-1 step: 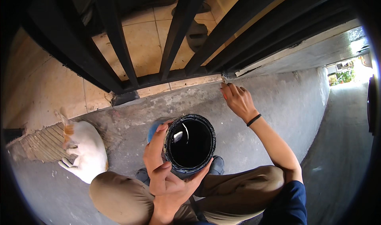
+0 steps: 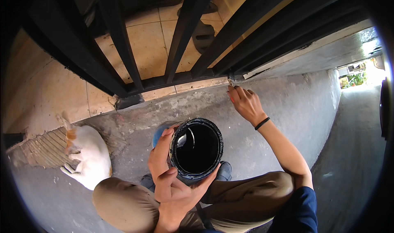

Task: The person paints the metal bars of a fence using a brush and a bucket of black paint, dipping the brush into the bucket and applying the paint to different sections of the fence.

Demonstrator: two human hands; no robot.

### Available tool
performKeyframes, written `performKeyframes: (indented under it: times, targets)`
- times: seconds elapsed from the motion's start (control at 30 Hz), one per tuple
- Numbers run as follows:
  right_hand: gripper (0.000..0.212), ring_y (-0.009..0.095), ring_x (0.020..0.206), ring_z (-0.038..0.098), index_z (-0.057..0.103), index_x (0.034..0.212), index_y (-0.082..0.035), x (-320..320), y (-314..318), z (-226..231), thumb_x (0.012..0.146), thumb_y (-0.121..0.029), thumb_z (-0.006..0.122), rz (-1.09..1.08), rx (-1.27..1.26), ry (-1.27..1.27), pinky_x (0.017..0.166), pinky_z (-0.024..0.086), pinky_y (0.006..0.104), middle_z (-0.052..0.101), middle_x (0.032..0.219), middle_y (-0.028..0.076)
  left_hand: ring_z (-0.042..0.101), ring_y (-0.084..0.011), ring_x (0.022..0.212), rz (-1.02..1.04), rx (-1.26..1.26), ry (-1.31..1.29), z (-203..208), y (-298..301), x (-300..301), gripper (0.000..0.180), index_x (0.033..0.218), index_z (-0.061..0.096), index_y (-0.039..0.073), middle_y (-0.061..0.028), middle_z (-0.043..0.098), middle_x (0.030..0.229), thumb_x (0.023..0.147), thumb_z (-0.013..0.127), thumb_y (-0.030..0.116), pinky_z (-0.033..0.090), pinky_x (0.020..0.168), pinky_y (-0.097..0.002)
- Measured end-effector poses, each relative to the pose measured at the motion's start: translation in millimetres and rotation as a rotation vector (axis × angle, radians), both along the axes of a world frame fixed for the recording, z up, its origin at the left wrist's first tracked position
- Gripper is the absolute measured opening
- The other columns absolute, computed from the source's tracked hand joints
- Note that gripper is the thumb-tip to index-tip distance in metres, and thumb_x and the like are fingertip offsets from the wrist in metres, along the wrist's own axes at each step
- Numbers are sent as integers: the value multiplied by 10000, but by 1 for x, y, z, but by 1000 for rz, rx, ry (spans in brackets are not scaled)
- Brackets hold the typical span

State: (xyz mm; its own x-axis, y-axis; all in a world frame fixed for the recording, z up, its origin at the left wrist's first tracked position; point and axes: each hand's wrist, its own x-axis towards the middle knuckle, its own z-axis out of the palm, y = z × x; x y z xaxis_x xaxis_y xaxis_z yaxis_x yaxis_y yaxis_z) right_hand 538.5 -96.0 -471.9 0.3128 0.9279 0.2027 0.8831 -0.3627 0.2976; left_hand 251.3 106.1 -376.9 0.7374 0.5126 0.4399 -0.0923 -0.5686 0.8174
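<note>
Little besides the glint [image 2: 182,141] in our round, paint-crusted can [image 2: 220,148] has shifted. Before the edge of the tiled step [image 2: 158,94], our left hand [image 2: 178,196] cups it; our right hand [image 2: 248,103] pinches something reddish [image 2: 232,100], mostly hidden, at the foot of the black gate [image 2: 184,40]. Seemingly we're dabbing paint; next calls for steadiness.

A round, black-rimmed container [image 2: 199,120] of glossy dark liquid [image 2: 201,151] is held mouth up by the left hand [image 2: 176,194], above tan trousers [image 2: 250,196]. The right hand [image 2: 247,104] is extended to the lower edge of a black metal barred gate [image 2: 188,35]; whatever is pinched there is mostly hidden. Grey concrete floor [image 2: 254,151] is occupied at left by a white-and-orange cat [image 2: 93,155], lying down.
</note>
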Motion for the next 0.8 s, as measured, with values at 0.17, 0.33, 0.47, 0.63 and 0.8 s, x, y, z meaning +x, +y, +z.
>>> performKeyframes:
  times: [0.17,0.33,0.47,0.63,0.8]
  targets:
    - [210,195,681,718,686,1164,-45,-1,-20,-2,1001,-175,717,-31,-47,13,621,582,334,638,909,61,609,-492,1329,33,-161,-122,-4,-6,1,961,1249,295,101,-337,463,1544,650,1045,69,547,1078,-568]
    - [214,196,690,726,684,1176,-49,-11,-3,5,1007,-174,721,-18,-37,5,617,585,332,639,928,60,608,-489,1330,30,-110,-112,-2,-5,1,964,1251,297,99,-336,472,1539,649,1049,83,545,1086,-551]
    - [204,214,684,725,688,1175,-47,1,7,7,1015,-170,720,-30,29,17,617,595,336,649,943,57,607,-484,1333,33,-99,-126,-3,-8,0,969,1255,296,94,-337,485,1530,648,1051,93,540,1089,-546]
    - [229,228,721,745,692,1195,-37,-10,8,-3,1023,-185,720,-90,-25,56,613,604,338,658,936,72,608,-480,1336,41,-106,-109,0,-6,1,967,1257,301,89,-339,489,1529,648,1052,92,533,1084,-552]
    - [216,249,717,747,698,1181,-34,-1,6,4,1022,-178,721,-63,63,78,620,610,344,666,931,76,610,-483,1331,43,-111,-64,3,-4,-2,956,1251,300,88,-336,487,1531,654,1046,84,542,1091,-551]
